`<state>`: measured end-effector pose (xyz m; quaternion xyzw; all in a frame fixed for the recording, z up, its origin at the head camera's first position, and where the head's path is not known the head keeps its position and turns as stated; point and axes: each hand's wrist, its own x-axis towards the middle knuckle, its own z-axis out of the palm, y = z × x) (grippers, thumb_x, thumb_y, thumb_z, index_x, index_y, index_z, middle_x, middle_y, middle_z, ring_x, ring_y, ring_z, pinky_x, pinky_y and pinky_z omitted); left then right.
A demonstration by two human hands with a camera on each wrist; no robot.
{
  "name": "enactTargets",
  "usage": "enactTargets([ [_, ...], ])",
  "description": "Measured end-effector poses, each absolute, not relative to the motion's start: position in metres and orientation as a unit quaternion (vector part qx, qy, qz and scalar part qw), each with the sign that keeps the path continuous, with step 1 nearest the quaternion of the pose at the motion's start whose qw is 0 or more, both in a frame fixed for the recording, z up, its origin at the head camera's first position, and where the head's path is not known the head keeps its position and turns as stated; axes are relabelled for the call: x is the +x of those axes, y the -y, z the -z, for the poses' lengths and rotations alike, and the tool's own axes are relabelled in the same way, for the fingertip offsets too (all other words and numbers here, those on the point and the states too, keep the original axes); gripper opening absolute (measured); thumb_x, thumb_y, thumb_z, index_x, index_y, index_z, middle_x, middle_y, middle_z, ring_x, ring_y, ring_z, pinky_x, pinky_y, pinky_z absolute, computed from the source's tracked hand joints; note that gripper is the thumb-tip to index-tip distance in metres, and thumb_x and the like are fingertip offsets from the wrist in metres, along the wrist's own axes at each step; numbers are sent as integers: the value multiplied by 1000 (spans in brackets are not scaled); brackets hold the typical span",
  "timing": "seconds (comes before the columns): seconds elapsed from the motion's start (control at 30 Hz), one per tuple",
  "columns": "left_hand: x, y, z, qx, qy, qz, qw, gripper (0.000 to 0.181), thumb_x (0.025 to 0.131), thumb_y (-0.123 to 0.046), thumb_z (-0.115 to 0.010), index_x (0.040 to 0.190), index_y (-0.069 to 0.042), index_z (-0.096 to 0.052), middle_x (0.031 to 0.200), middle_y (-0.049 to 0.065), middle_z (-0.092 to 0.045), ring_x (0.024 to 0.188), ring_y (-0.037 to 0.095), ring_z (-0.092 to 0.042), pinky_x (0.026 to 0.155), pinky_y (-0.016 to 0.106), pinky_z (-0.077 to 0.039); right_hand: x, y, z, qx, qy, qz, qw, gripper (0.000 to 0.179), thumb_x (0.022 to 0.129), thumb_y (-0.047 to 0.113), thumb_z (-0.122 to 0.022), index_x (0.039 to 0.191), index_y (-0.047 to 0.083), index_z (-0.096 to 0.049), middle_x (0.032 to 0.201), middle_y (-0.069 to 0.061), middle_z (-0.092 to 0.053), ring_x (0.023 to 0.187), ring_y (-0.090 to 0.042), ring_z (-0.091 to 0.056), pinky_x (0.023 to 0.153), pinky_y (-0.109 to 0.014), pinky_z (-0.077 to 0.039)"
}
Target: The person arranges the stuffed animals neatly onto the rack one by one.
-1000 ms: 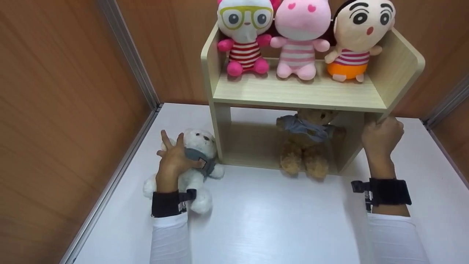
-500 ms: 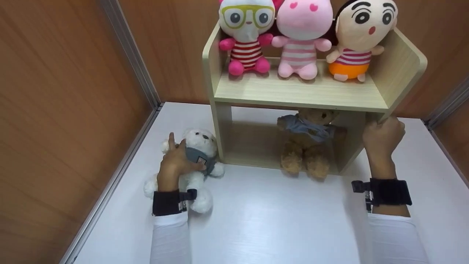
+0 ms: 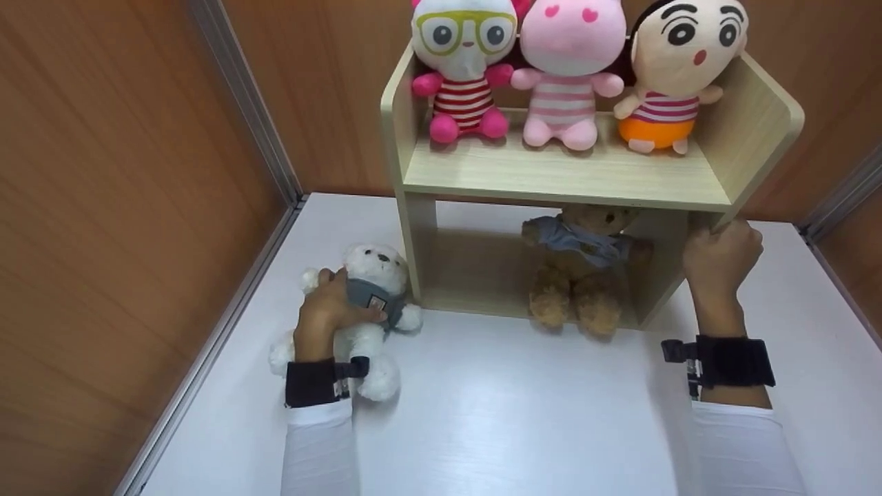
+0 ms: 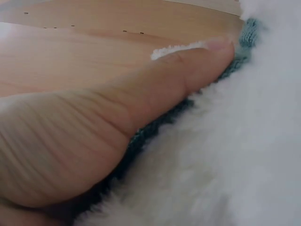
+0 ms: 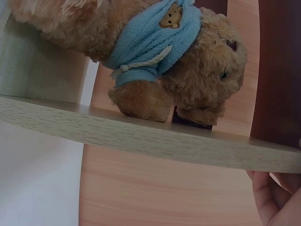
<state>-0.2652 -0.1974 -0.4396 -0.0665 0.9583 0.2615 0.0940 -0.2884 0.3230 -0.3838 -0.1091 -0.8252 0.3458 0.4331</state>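
My left hand [image 3: 322,310] holds a white teddy bear [image 3: 375,265] in a grey-green knitted vest, which leans back beside the shelf's left side. In the left wrist view, the thumb [image 4: 174,77] presses along the vest, between white fur on both sides; the other fingers are mostly hidden. My right hand [image 3: 723,258] grips the right side panel of a small wooden shelf [image 3: 565,172], just under its upper board. Curled fingers [image 5: 265,197] show at the outer face of that panel in the right wrist view.
In the lower compartment a brown teddy bear [image 3: 551,296] in a blue hoodie sits against the right panel. Above it sit a panda doll [image 3: 463,96], a pink plush [image 3: 563,103] and a boy doll [image 3: 661,103]. A wood-grain wall [image 3: 138,172] borders the white table [image 3: 496,413].
My left hand's fingers, spread a second ago, have closed down onto the white teddy bear, whose head has shifted slightly. My right hand stays at the panel.
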Motion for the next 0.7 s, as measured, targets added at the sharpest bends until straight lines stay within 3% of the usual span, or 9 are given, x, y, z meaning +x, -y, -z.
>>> enactTargets([
  [0.13,-266,198,441,-65,-960,-258,83,110,75,-49,-86,153,7,-33,148,26,-34,127,52,-53,103,60,-48,-289,-322,383,-107,822,-348,438,33,81,-3,-47,97,-8,-75,82,-27,-73,62,-6,-41,53,-26,-18],
  [0.23,-266,199,442,-65,-962,-254,72,105,74,-48,-86,147,11,-39,141,26,-40,121,50,-56,100,59,-50,-289,-321,383,-107,821,-351,438,35,84,-1,-47,104,-7,-75,90,-26,-75,72,-16,-58,56,-24,-23],
  [0.33,-266,201,443,-71,-962,-255,65,104,73,-47,-87,145,11,-41,140,26,-43,121,51,-56,100,60,-50,-289,-321,384,-106,821,-349,438,34,86,0,-48,107,-6,-75,93,-26,-75,79,-24,-63,58,-23,-25],
  [0.57,-266,201,445,-70,-960,-265,57,100,77,-46,-82,144,14,-40,140,29,-44,123,53,-55,101,62,-48,-289,-322,384,-103,823,-344,439,36,81,-3,-46,102,-9,-75,87,-27,-74,67,-17,-43,56,-27,-21],
  [0.7,-265,202,443,-73,-957,-276,55,98,78,-43,-81,145,15,-39,140,30,-44,125,53,-53,103,63,-47,-289,-323,384,-104,825,-342,438,37,78,-4,-44,99,-10,-74,84,-28,-73,67,-18,-41,55,-27,-19],
])
